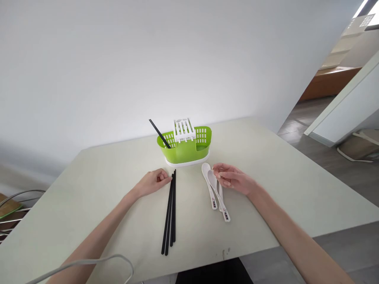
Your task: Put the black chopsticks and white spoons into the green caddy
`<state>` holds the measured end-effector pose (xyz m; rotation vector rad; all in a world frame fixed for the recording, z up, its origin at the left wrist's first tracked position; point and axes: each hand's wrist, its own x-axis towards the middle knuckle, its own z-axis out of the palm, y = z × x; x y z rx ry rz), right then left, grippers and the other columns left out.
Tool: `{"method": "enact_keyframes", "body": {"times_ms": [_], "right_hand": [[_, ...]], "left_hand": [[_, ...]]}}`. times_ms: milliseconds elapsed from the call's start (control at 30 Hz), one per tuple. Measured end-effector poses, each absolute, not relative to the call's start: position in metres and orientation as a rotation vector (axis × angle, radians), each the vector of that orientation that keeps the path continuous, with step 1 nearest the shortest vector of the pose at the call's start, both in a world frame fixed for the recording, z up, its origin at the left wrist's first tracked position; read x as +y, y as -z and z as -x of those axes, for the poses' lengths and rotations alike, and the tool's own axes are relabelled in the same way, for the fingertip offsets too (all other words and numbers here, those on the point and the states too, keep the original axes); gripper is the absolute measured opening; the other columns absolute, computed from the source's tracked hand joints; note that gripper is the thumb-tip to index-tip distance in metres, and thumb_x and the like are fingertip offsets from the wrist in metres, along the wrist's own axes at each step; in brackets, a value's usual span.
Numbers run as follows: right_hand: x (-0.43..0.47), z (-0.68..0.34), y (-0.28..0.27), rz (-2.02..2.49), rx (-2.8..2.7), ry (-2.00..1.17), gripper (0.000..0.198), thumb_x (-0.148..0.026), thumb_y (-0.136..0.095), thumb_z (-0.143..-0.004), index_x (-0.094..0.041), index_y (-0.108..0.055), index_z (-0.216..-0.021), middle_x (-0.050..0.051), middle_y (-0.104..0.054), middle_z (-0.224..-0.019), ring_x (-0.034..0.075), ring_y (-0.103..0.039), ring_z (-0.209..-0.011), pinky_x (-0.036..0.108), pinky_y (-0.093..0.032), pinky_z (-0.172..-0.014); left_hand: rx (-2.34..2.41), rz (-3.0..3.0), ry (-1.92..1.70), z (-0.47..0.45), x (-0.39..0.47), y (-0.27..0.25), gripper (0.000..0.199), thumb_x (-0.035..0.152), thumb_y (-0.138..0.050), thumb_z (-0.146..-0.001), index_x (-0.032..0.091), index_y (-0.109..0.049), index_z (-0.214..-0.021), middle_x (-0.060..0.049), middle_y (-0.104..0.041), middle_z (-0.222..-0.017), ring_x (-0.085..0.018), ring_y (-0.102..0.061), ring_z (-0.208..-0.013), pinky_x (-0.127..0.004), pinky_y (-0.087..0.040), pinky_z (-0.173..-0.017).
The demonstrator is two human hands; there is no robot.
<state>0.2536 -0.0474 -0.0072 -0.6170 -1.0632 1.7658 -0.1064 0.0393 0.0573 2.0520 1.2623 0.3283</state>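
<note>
Several black chopsticks (170, 215) lie in a loose bundle on the table, their thin ends pointing away from me. My left hand (152, 182) rests just left of those ends, its fingers curled in with nothing seen in them and the thumb tip close to the chopsticks. Three white spoons (213, 180) with small printed marks on the handles lie partly crossed to the right. Over the bowl end of the rightmost spoon hovers my right hand (232, 178), fingers loosely bent and apart; it hides that bowl, and I cannot tell whether it touches it.
Behind the hands stands a green basket (186, 152) on a white base. A white slatted piece (184, 130) sits across its middle, and black chopsticks (159, 134) lean out on its left. A white wall (189, 63) backs the table. A pale cable (97, 260) crosses at lower left.
</note>
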Motion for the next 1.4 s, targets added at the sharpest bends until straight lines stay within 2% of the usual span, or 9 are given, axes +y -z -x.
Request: {"method": "enact_keyframes", "body": {"times_ms": [133,267,567,767,1067,1233,1400], "right_hand": [[-0.049,-0.255,0.008,0.643,-1.060,-1.768,0.027,-0.032,-0.077,-0.090,-0.024,-0.074,-0.116,0.000,-0.055,-0.093,0.006,-0.040,-0.058,0.022,-0.029,-0.051],[-0.050,-0.255,0.009,0.658,-1.057,-1.763,0.029,-0.032,-0.079,-0.089,-0.024,-0.075,-0.116,0.000,-0.055,-0.093,0.006,-0.041,-0.057,0.023,-0.027,-0.051],[-0.053,-0.255,0.006,0.646,-1.052,-1.753,0.029,-0.033,-0.080,-0.087,-0.024,-0.075,-0.114,-0.001,-0.055,-0.090,0.005,-0.040,-0.055,0.022,-0.026,-0.048],[-0.054,-0.255,0.005,0.652,-1.016,-1.753,0.030,-0.032,-0.082,-0.085,-0.024,-0.076,-0.113,0.000,-0.056,-0.090,0.005,-0.040,-0.054,0.022,-0.027,-0.047],[-0.056,-0.255,0.003,0.660,-1.048,-1.762,0.029,-0.033,-0.081,-0.087,-0.024,-0.076,-0.114,-0.001,-0.056,-0.086,0.005,-0.038,-0.052,0.022,-0.027,-0.046],[-0.056,-0.256,0.003,0.657,-1.057,-1.755,0.029,-0.034,-0.080,-0.087,-0.023,-0.076,-0.114,-0.001,-0.056,-0.086,0.005,-0.039,-0.053,0.022,-0.027,-0.045],[-0.057,-0.256,0.004,0.672,-1.053,-1.763,0.030,-0.033,-0.080,-0.087,-0.023,-0.075,-0.114,-0.001,-0.055,-0.086,0.005,-0.039,-0.054,0.022,-0.027,-0.046]], "left_hand": [[1.301,-2.079,-0.335,0.114,0.025,-0.046,0.034,0.057,-0.066,-0.086,0.023,-0.060,-0.083,0.001,-0.061,-0.074,-0.015,-0.051,-0.063,-0.027,-0.041,-0.060],[1.331,-2.122,-0.330,0.114,0.018,-0.042,0.029,0.050,-0.067,-0.084,0.023,-0.058,-0.081,0.004,-0.059,-0.070,-0.014,-0.050,-0.063,-0.027,-0.041,-0.062],[1.438,-2.241,-0.376,0.107,0.007,-0.034,0.027,0.047,-0.067,-0.082,0.023,-0.058,-0.077,0.006,-0.056,-0.063,-0.013,-0.048,-0.058,-0.026,-0.040,-0.062],[1.456,-2.313,-0.354,0.106,0.004,-0.032,0.019,0.042,-0.063,-0.084,0.023,-0.061,-0.081,0.006,-0.054,-0.064,-0.013,-0.048,-0.059,-0.026,-0.039,-0.062],[1.363,-2.399,-0.222,0.120,0.008,-0.049,0.021,0.043,-0.058,-0.087,0.023,-0.062,-0.082,0.002,-0.061,-0.071,-0.015,-0.052,-0.061,-0.027,-0.040,-0.060],[1.482,-2.402,-0.161,0.130,0.006,-0.057,0.018,0.042,-0.059,-0.084,0.025,-0.064,-0.086,0.002,-0.067,-0.076,-0.016,-0.058,-0.063,-0.028,-0.043,-0.063],[1.566,-2.429,-0.133,0.140,0.008,-0.064,0.024,0.046,-0.055,-0.090,0.026,-0.066,-0.091,0.001,-0.072,-0.083,-0.018,-0.064,-0.067,-0.030,-0.046,-0.067]]}}
